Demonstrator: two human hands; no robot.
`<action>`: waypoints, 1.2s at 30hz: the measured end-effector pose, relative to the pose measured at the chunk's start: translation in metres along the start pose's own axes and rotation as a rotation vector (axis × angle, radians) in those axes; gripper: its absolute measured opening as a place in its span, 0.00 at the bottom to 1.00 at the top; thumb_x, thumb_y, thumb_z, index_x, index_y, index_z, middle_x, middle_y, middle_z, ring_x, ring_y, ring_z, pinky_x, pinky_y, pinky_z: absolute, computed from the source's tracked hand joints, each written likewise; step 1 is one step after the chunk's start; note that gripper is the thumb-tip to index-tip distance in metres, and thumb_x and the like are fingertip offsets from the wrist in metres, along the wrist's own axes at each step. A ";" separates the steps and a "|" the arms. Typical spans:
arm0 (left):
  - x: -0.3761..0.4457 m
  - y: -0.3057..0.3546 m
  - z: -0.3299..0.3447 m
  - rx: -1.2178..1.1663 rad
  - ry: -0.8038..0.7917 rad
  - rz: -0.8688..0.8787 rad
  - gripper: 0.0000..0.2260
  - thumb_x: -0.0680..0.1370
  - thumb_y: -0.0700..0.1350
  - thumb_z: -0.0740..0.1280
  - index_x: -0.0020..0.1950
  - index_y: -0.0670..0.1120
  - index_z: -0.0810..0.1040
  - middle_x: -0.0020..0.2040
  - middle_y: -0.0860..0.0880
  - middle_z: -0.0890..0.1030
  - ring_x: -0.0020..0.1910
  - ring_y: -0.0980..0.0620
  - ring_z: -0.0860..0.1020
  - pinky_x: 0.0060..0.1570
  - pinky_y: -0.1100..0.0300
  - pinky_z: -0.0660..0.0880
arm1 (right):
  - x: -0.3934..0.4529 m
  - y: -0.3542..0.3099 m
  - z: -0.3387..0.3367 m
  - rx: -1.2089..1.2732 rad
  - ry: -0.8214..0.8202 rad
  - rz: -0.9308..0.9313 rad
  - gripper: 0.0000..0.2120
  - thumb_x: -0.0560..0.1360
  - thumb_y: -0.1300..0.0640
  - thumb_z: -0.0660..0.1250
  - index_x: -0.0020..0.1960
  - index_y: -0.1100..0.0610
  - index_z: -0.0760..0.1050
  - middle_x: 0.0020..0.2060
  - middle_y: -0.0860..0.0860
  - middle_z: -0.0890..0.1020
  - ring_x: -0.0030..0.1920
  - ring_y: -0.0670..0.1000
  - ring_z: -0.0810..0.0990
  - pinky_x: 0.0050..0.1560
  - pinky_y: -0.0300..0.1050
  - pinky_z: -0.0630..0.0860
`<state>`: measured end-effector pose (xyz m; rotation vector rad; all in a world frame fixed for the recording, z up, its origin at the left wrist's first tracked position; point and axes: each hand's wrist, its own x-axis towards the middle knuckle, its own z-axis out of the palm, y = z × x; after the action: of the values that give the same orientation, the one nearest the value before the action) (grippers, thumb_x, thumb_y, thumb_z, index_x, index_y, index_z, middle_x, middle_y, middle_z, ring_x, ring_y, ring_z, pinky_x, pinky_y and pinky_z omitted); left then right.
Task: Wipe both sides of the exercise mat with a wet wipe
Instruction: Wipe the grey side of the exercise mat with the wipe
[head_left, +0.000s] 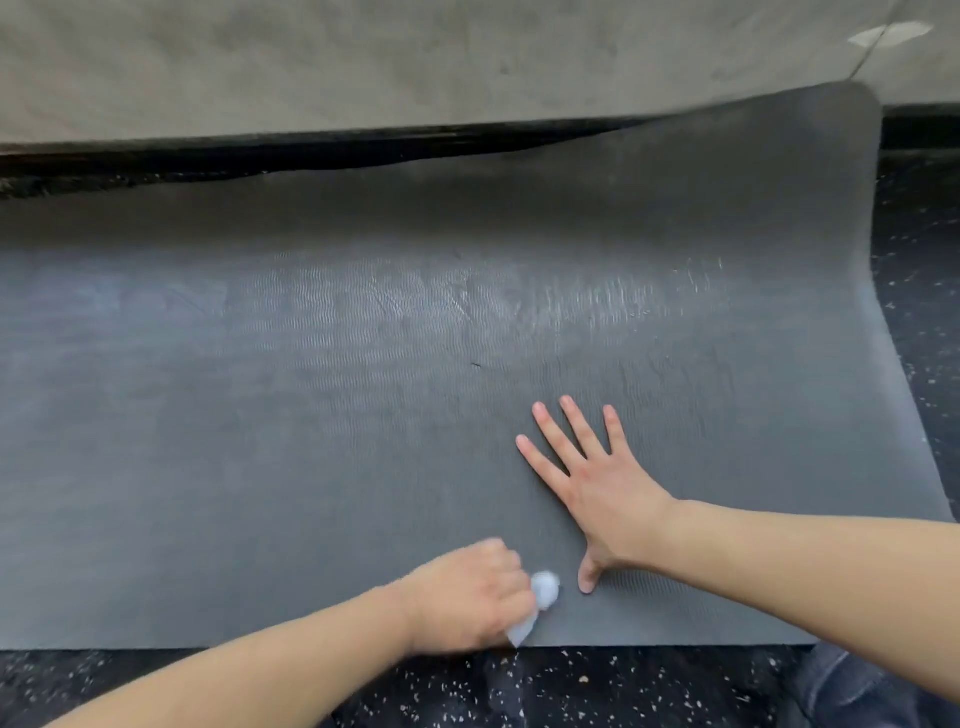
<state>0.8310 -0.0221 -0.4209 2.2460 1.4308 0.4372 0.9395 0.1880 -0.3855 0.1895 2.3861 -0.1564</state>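
While the grey exercise mat (363, 415) lay spread on the dark speckled floor (571, 691), its far edge curled up against the wall (363, 57). The left hand (467, 597) was squeezed tight around a bunched white wet wipe (540, 597), rubbing near the mat's close edge. The right hand (592, 483) was spread flat with fingers apart, pressing the mat down just beside the wipe. Shiny wet streaks showed farther up, so this side looked partly wiped. The wiping seemed to be in the middle. Next, the rest of this side needed rubbing, then the mat needed flipping over.
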 end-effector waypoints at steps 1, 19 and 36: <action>-0.003 0.002 0.002 0.016 -0.058 0.060 0.08 0.81 0.42 0.64 0.42 0.46 0.72 0.38 0.48 0.72 0.37 0.46 0.68 0.41 0.51 0.69 | 0.000 0.000 0.000 0.000 0.002 0.001 0.83 0.53 0.23 0.78 0.81 0.54 0.23 0.74 0.62 0.19 0.76 0.71 0.22 0.74 0.81 0.37; 0.047 -0.043 -0.021 0.078 0.177 -0.346 0.10 0.79 0.51 0.67 0.40 0.49 0.72 0.36 0.49 0.73 0.35 0.46 0.70 0.36 0.52 0.62 | 0.002 0.083 -0.064 0.242 0.236 0.015 0.46 0.77 0.35 0.70 0.85 0.44 0.49 0.85 0.52 0.44 0.84 0.57 0.51 0.82 0.50 0.57; 0.127 -0.130 -0.084 0.301 0.091 -0.258 0.07 0.77 0.47 0.65 0.41 0.47 0.73 0.32 0.47 0.76 0.32 0.43 0.73 0.36 0.52 0.65 | 0.062 0.134 -0.085 0.167 0.097 0.208 0.81 0.50 0.21 0.77 0.82 0.45 0.26 0.80 0.54 0.25 0.81 0.61 0.28 0.80 0.73 0.42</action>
<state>0.7425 0.1575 -0.4132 2.2430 1.9141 0.2565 0.8624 0.3397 -0.3742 0.5323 2.4314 -0.2536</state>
